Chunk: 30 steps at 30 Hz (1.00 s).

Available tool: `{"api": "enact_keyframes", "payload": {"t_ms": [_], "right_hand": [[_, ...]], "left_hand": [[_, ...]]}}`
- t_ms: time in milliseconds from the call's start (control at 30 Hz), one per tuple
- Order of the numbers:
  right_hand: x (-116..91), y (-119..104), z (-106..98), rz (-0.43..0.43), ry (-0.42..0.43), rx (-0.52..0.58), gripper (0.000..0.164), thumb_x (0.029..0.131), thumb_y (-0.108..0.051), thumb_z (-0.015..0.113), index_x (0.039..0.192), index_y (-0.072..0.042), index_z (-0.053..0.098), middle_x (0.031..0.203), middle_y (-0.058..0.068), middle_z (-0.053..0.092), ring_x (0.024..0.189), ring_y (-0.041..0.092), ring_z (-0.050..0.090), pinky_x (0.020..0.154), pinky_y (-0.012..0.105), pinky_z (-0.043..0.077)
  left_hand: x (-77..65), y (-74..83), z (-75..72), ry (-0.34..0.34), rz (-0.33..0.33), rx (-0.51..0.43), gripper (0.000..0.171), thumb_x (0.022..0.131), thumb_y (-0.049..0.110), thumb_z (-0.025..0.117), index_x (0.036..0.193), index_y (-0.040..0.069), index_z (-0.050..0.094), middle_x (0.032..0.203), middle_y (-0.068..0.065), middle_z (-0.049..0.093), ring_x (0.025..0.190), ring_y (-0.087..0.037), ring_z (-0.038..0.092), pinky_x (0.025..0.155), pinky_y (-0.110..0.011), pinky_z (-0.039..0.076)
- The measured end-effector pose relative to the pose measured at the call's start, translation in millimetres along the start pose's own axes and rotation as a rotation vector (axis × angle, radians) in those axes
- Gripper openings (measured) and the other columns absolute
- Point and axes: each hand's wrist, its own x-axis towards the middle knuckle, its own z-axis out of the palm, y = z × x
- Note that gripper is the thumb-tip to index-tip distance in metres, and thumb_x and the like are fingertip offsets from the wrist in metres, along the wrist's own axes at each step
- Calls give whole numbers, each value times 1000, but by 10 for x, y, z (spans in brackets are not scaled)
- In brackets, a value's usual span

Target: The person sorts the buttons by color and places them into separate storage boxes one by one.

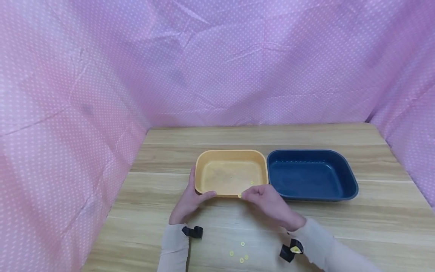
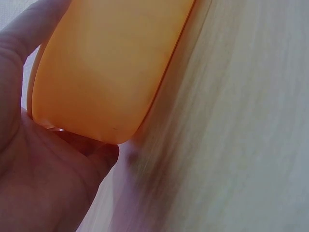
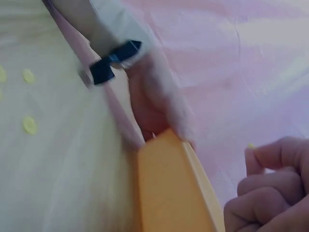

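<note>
My left hand (image 1: 187, 201) grips the near left corner of a yellow-orange plastic tray (image 1: 231, 152), thumb along its near side and fingers around the left end. In the left wrist view the tray's outer wall (image 2: 111, 63) fills the space beside that hand. Over the near rim, toward the tray's right corner, my right hand (image 1: 270, 204) pinches a small yellow ring (image 1: 239, 195) between thumb and forefinger. Only a sliver of this ring (image 3: 251, 146) shows in the right wrist view. Another yellow ring (image 1: 252, 182) lies inside the tray.
Several more yellow rings (image 1: 242, 244) lie scattered on the wooden table (image 1: 163, 196) between my forearms. A dark blue tray (image 1: 312, 198) stands immediately right of the yellow-orange one. Pink dotted cloth (image 1: 217, 75) hangs behind the table and at both sides.
</note>
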Motion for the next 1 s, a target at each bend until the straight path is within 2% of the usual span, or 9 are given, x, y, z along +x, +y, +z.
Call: {"api": "enact_keyframes", "payload": {"t_ms": [100, 233, 433, 667, 867, 1000], "right_hand": [[44, -43, -50, 51, 65, 96, 26, 91, -27, 67, 99, -4, 74, 53, 0, 36, 48, 17, 34, 46, 24, 26], [84, -63, -84, 81, 95, 183, 34, 91, -29, 67, 107, 0, 71, 50, 1, 35, 44, 18, 33, 44, 24, 26], [128, -28, -104, 72, 113, 238, 38, 92, -31, 66, 112, 2, 69, 51, 2, 35, 46, 21, 35, 48, 25, 29], [150, -10, -128, 78, 113, 281, 42, 94, -33, 64, 117, 2, 67, 52, 4, 37, 48, 22, 38, 51, 26, 31], [160, -23, -144, 85, 104, 336, 42, 96, -33, 62, 120, 1, 64, 54, 3, 39, 49, 22, 38, 51, 25, 32], [169, -25, -153, 76, 96, 359, 44, 96, -34, 62, 121, 1, 62, 55, 3, 39, 48, 19, 38, 49, 24, 31]], "left_hand": [[2, -6, 2, 4, -4, -9, 123, 75, 21, 86, 156, 25, -7, 159, 3, 19, 138, -20, 33, 115, -45, 17], [8, -13, 4, -1, 2, -20, 123, 75, 19, 86, 156, 27, -7, 159, 3, 20, 137, -21, 35, 115, -44, 18], [3, -10, 3, 0, -11, -13, 122, 75, 21, 86, 155, 35, -6, 160, 2, 18, 137, -20, 35, 115, -43, 17], [0, -8, 6, 0, -16, -20, 123, 76, 20, 85, 156, 24, -8, 160, 1, 17, 138, -20, 34, 115, -46, 17], [2, -10, 0, -13, -8, 6, 123, 77, 23, 85, 156, 23, -9, 161, -1, 14, 140, -23, 30, 115, -48, 15], [0, -18, -9, -6, -29, 36, 124, 76, 27, 85, 156, 24, -9, 161, -1, 13, 141, -23, 28, 115, -48, 13]]}}
